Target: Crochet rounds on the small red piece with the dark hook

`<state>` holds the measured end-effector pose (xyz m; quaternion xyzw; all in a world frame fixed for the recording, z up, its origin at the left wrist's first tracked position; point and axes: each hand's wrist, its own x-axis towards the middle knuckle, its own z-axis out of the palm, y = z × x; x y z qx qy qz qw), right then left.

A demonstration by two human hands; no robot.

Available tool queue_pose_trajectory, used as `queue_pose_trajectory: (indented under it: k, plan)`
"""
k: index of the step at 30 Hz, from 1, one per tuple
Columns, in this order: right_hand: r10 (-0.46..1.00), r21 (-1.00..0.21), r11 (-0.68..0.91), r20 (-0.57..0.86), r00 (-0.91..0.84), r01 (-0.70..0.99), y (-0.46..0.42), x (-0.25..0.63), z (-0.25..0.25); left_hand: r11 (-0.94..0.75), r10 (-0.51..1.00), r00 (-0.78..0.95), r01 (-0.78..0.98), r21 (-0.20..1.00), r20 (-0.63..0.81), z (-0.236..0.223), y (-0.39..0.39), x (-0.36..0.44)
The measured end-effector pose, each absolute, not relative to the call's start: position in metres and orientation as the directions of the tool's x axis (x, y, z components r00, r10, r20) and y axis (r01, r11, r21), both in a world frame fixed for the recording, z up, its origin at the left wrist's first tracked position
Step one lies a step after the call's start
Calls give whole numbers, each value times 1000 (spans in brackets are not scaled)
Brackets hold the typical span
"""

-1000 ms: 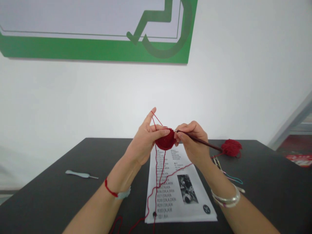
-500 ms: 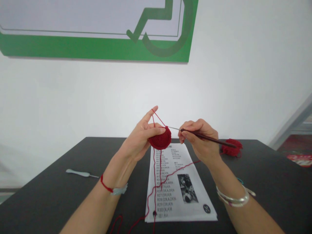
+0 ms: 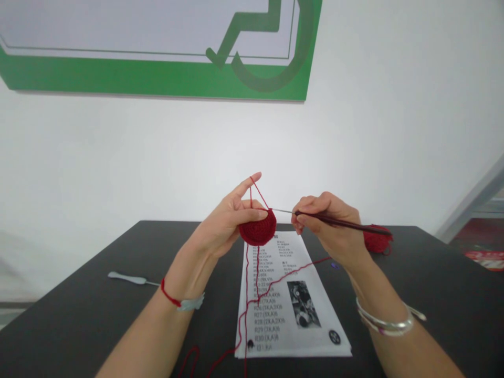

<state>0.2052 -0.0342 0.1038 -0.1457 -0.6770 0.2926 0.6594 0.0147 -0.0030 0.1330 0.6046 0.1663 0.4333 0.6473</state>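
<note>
My left hand (image 3: 232, 220) pinches a round red crochet piece (image 3: 258, 230) between thumb and fingers. Its index finger points up, with red yarn (image 3: 260, 193) looped over the tip and running down to the piece's top edge. In my right hand (image 3: 326, 220) a crochet hook (image 3: 346, 223) with a dark handle lies in a pen-like grip. The hook's thin metal shaft reaches left to the upper right edge of the crochet piece; its very tip is too small to make out. Strands of yarn hang below the piece over the printed sheets.
Printed pattern sheets (image 3: 295, 315) lie on the black table (image 3: 98, 325) below my hands. A red yarn ball (image 3: 378, 240) sits behind my right hand. At the left rests a second hook with a pale handle (image 3: 126, 277). A green-edged sign (image 3: 157, 79) hangs on the white wall.
My right hand with the hook has shifted slightly right, covering more of the yarn ball. The crochet piece has dropped a little and the raised left index finger has moved slightly right.
</note>
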Motion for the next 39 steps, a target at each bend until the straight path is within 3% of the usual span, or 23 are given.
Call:
queue_pose_trajectory:
  k: [22, 26, 31, 35, 39]
  plan:
    - [670, -726, 628, 688, -279, -282, -32, 219, 104, 69, 610, 774, -268, 961, 172, 129, 10, 2]
    - [724, -780, 467, 608, -325, -417, -26, 216, 105, -73, 675, 695, -270, 960, 247, 129, 2, 9]
    - [853, -782, 287, 472, -224, -553, -23, 199, 105, -349, 795, 397, -319, 881, 459, 126, -7, 28]
    - [882, -748, 372, 470, -43, -549, -25, 188, 104, -368, 817, 330, -329, 869, 472, 124, -6, 36]
    - [832, -728, 450, 552, -53, -517, -26, 191, 104, -300, 817, 384, -356, 885, 431, 123, -4, 35]
